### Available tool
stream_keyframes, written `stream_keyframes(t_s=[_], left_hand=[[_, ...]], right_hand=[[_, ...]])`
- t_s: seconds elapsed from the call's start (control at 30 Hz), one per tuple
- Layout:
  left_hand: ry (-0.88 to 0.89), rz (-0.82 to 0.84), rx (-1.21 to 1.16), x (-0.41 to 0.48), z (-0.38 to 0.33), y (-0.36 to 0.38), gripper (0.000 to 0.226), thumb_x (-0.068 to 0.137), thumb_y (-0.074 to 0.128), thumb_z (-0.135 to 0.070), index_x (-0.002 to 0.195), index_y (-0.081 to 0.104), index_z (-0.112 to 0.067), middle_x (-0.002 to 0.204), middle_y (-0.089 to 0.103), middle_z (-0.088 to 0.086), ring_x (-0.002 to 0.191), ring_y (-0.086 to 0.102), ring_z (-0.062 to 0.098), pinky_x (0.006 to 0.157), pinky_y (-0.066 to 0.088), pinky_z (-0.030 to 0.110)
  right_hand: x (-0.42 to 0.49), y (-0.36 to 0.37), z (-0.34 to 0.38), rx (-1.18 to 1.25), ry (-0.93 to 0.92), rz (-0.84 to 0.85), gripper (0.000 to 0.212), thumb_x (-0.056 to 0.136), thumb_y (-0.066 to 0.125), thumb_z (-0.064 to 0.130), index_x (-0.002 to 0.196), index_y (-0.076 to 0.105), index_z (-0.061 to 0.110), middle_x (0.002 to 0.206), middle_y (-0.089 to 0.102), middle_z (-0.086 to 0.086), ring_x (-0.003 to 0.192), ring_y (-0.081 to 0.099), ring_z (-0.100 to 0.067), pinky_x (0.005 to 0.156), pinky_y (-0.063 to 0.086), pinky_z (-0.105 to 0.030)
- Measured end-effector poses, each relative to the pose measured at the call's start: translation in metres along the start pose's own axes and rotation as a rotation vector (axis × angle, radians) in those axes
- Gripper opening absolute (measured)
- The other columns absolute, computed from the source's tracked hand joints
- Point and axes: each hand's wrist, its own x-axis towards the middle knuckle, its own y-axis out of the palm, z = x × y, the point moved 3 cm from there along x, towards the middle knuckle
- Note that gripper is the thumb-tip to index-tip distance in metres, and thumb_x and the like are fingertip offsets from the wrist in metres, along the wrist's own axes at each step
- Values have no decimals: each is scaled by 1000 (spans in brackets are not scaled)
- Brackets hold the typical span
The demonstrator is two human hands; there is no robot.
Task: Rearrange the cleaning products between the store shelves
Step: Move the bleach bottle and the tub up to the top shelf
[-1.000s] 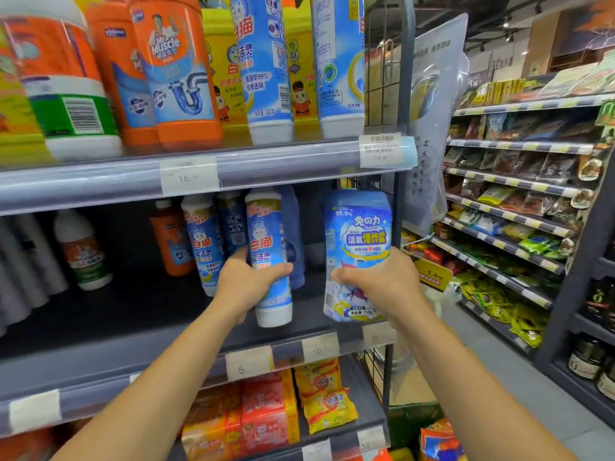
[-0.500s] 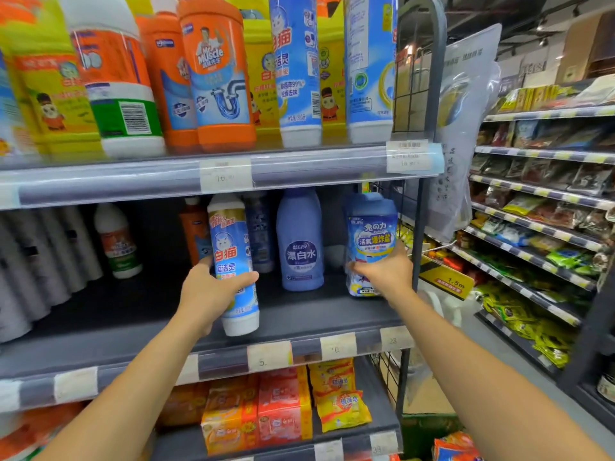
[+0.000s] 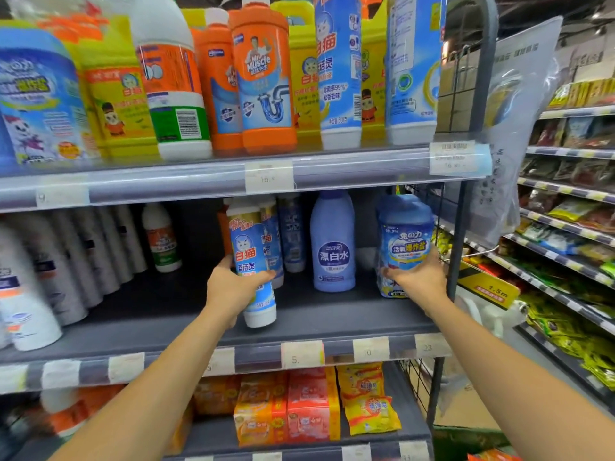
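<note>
Single head view: faces forward, slightly down, close to middle shelf (image 3: 332, 327); aisle at right edge.

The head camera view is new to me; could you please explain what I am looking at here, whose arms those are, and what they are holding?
No machine is involved: a person wears a wide-angle camera on the head, so you look forward and down along their own bare arms at a store rack. The left hand grips a tall blue and white bottle, tilted, its base at the middle shelf. The right hand holds a squat blue tub near that shelf's right end. Between them stands a pale blue bleach bottle. On the top shelf are orange drain cleaner bottles with yellow and blue ones. Below sit packets in orange and red wrapping. Another aisle of packaged goods shows at the right.
</note>
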Motion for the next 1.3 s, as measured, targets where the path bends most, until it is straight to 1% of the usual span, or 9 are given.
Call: stream_keyframes(t_s=[0.17, 0.3, 0.4, 0.5, 0.67, 0.83, 0.97, 1.17, 1.3], left_hand=[[13, 0, -7, 5, 1, 0, 57, 66, 90, -15, 113, 59, -18, 104, 71, 3, 91, 70, 22, 80, 59, 42], [26, -4, -24, 9, 1, 0, 48, 65, 90, -14, 98, 58, -28, 100, 71, -1, 88, 71, 18, 73, 58, 36], [38, -10, -31, 10, -2, 0, 48, 64, 91, -12, 93, 57, -30, 97, 71, -3, 85, 71, 15, 68, 57, 30], [48, -11, -29, 12, -3, 1, 49, 63, 91, -12, 92, 57, -31, 96, 71, -5, 85, 71, 13, 67, 56, 27], [70, -20, -27, 21, 2, 2, 51, 63, 92, -14, 93, 55, -33, 93, 69, -13, 83, 69, 7, 66, 54, 23], [113, -25, 19, 31, 15, 6, 55, 61, 93, -17, 97, 55, -33, 92, 67, -17, 87, 67, 6, 73, 53, 25], [160, -50, 80, 37, 25, 13, 59, 59, 94, -21, 103, 54, -28, 99, 66, -8, 92, 66, 15, 82, 55, 32], [171, -71, 144, 39, 28, 21, 67, 56, 95, -28, 106, 50, -28, 94, 62, -13, 84, 62, 7, 70, 47, 15], [50, 17, 258, 38, 48, 22, 69, 51, 97, -26, 104, 54, -23, 97, 64, -7, 88, 63, 11, 73, 51, 23]], right_hand=[[-9, -10, 14, -109, 57, 138, 75, 61, 91, 31, 122, 54, 8, 113, 68, -10, 102, 65, -27, 89, 55, -40], [-46, -21, 27, -347, 106, 251, 62, 74, 81, 34, 124, 54, 9, 118, 65, -10, 104, 61, -28, 78, 46, -30], [-93, -12, 41, -606, -222, 206, 59, 87, 62, 48, 130, 48, 12, 128, 54, -10, 116, 53, -29, 90, 48, -39], [-133, 12, 37, -767, -500, 345, 61, 94, 39, 58, 139, 47, 18, 143, 47, -6, 131, 43, -25, 108, 34, -40], [-155, 27, 12, -874, -709, 284, 62, 87, 38, 63, 117, 66, 17, 115, 65, -5, 108, 60, -27, 101, 35, -45], [-154, 29, 11, -891, -680, 249, 62, 84, 40, 66, 113, 68, 19, 114, 66, -5, 103, 61, -27, 86, 48, -45], [-156, 28, 14, -898, -661, 243, 62, 83, 41, 66, 113, 69, 20, 114, 67, -5, 102, 63, -27, 85, 50, -45], [-157, 28, 14, -907, -629, 246, 62, 83, 40, 66, 115, 69, 21, 116, 67, -3, 104, 62, -26, 88, 48, -44], [-158, 28, 13, -904, -605, 249, 63, 83, 40, 67, 118, 68, 23, 118, 66, -1, 107, 60, -23, 91, 45, -42]])
